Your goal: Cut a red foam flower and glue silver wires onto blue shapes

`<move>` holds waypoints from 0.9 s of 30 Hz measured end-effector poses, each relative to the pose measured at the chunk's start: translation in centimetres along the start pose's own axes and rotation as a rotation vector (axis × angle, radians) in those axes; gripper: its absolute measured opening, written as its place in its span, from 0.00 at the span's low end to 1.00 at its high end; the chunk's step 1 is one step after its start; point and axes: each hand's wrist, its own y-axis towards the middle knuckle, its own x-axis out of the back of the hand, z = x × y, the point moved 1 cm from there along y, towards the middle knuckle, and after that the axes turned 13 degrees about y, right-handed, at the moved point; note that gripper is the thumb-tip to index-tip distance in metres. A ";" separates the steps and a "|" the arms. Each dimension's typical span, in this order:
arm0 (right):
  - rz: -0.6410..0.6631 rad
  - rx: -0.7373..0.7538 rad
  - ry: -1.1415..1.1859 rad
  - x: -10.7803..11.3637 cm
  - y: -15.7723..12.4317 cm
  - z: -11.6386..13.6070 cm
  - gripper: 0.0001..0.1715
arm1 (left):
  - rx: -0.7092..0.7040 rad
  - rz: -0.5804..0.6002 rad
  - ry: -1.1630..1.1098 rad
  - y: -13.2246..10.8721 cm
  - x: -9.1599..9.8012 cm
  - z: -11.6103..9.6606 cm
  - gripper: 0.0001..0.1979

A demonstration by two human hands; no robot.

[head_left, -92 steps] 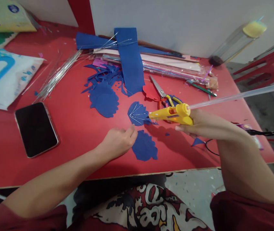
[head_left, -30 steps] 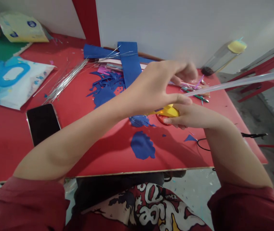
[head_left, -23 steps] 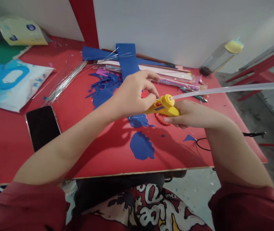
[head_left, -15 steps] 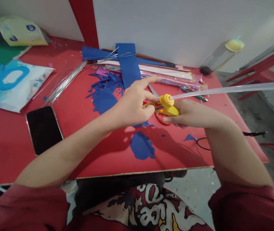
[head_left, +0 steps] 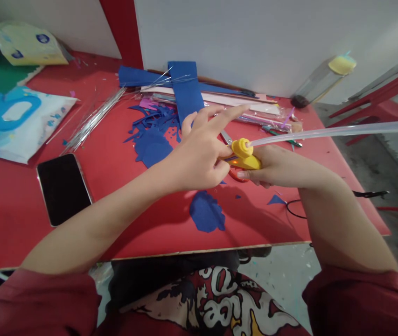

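Observation:
My right hand grips a yellow hot glue gun with a small orange light lit on its side. A long clear glue stick runs out of its back end to the right. My left hand has its thumb and one finger closed about the front of the gun, other fingers spread; the nozzle is hidden. Scissors with orange handles lie beneath the gun, partly covered. A cut blue foam piece lies nearer the table edge. Another blue piece rests beside blue scraps.
A phone lies on the red table, left of my forearm. Behind it are thin wires and a wipes pack. Blue strips lie at the back. A clear bottle-like container stands at the back right.
My left hand has shifted slightly and its upper fingers have spread and lifted, now covering the front of the glue gun. My right hand and the gun have hardly moved.

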 end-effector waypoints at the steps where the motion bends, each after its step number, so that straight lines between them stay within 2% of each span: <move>1: -0.004 -0.004 0.001 0.0 0.0 -0.1 0.13 | -0.003 0.006 0.011 0.0 0.0 -0.1 0.10; 6: -0.041 -0.056 0.005 0.0 0.0 -0.3 0.15 | 0.007 0.027 0.045 0.1 -0.4 0.1 0.13; 13: -0.058 -0.036 0.026 0.4 -0.2 -0.6 0.13 | 0.017 -0.070 0.028 0.0 -1.1 1.4 0.13; 22: -0.058 -0.043 0.013 0.1 -0.3 -0.2 0.15 | 0.046 -0.061 0.053 0.1 0.2 -0.6 0.11; 27: -0.064 -0.004 0.002 0.0 -0.5 -0.1 0.14 | -0.003 -0.130 0.118 0.1 0.3 -0.9 0.10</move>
